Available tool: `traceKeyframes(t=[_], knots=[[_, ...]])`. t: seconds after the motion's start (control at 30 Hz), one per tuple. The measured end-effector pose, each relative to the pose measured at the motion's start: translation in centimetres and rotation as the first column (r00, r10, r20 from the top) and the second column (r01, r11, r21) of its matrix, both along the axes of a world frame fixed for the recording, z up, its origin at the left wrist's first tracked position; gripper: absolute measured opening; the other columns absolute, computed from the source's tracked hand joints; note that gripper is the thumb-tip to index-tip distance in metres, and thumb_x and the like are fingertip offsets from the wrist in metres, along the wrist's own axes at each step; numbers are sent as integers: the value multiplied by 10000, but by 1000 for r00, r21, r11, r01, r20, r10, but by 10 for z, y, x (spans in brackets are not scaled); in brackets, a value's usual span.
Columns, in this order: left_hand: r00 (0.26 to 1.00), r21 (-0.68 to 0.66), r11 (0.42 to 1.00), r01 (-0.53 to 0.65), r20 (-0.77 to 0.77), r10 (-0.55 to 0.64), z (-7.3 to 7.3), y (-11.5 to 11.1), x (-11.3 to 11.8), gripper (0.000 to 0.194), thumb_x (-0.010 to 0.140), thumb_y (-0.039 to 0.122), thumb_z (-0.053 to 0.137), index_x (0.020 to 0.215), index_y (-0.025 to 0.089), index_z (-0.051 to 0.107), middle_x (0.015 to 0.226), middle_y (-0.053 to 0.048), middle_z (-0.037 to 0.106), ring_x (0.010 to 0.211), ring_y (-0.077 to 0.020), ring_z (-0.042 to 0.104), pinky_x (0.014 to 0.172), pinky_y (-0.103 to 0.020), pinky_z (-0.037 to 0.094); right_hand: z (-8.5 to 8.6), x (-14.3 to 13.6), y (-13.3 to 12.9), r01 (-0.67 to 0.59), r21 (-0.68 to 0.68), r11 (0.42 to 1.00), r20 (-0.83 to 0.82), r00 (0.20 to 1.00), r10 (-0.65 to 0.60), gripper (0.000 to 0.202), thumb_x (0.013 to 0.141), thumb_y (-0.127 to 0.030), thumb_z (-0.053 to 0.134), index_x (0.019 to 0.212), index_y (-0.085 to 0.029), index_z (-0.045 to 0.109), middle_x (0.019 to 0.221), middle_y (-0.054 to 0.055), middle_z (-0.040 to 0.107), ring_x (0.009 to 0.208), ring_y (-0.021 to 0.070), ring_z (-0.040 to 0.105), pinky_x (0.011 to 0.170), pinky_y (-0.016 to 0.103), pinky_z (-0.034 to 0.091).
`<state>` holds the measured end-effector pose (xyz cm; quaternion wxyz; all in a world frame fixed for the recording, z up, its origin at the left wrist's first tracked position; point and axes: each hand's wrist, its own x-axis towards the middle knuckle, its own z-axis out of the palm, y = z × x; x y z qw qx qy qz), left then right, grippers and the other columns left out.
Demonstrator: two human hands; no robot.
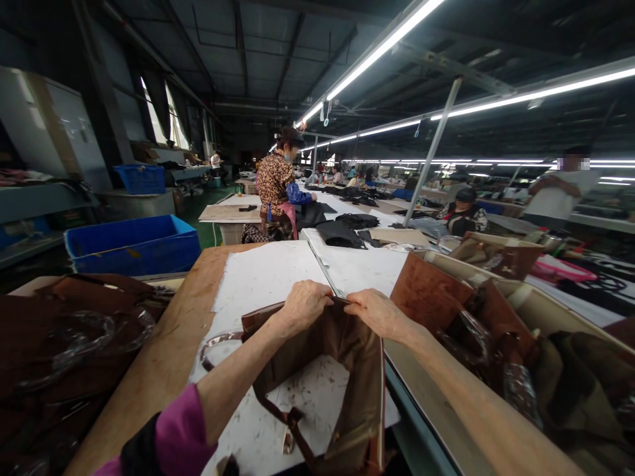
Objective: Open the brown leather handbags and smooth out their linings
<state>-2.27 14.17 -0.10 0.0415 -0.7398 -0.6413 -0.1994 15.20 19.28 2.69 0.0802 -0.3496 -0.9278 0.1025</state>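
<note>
A brown handbag (pixel 362 390) with a tan lining stands on the white-covered table before me, its mouth facing up. My left hand (pixel 305 307) pinches the far top edge of the bag between thumb and fingers. Just to the right, my right hand (pixel 373 311) grips the same edge, a short gap from the left. A handle wrapped in clear plastic (pixel 215 345) sticks out on the bag's left side. From the near side hangs a brown strap (pixel 292 420) with a small metal piece. The fingertips' far sides are hidden.
Brown bags with plastic-wrapped handles (pixel 84 337) are heaped at left, and more brown bag pieces (pixel 441 297) lie at right. A blue bin (pixel 131 244) stands beyond the table's left edge. A person in a patterned top (pixel 275 182) works at the table ahead; others are farther back.
</note>
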Motion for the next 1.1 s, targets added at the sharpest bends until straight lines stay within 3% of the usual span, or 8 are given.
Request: traceKeyframes(t=[0.3,0.5,0.63,0.73,0.87,1.1], knots=[[999,-36,999,-21,48,23,12,-6,8,236,762,241,437,852,235,656,745,-22,644,717,-172,567,646,-252,390,3,-22,-13,173,114,978,158,969,-189,253,772,-399,480,894,-215,602,891,65,620,829,208,560,606,259,317],[997,-87,996,-8,81,15,18,-10,3,240,745,191,428,833,214,650,795,-30,646,769,-177,577,671,-254,415,-6,-38,-7,86,99,991,80,992,-94,216,786,-255,471,968,-194,570,955,64,611,912,182,537,709,242,325],[996,-59,998,-2,84,7,22,-31,-14,246,726,188,480,938,192,605,895,-40,629,844,-188,562,730,-267,422,-7,-37,-4,44,96,994,96,994,-54,198,782,-207,445,920,-199,587,911,52,620,897,178,535,703,239,314],[993,31,997,-64,99,60,17,-59,-27,318,715,182,526,1032,193,535,1006,-34,588,931,-186,525,788,-269,408,-5,-37,-4,32,84,996,99,994,-41,194,783,-197,433,886,-207,597,862,39,622,864,169,535,683,235,306],[982,115,978,-173,103,161,5,-88,-31,221,757,165,508,976,194,511,986,-16,573,919,-167,510,790,-261,397,-4,-39,-4,33,67,997,78,996,-38,158,754,-197,465,823,-207,607,808,24,616,820,158,527,645,226,293],[974,146,966,-214,-36,222,-3,-79,-14,77,811,150,439,829,181,507,847,-21,572,814,-166,515,716,-263,386,-3,-38,-6,62,89,994,90,994,-70,132,752,-222,467,770,-197,595,780,20,609,799,154,527,621,226,281]])
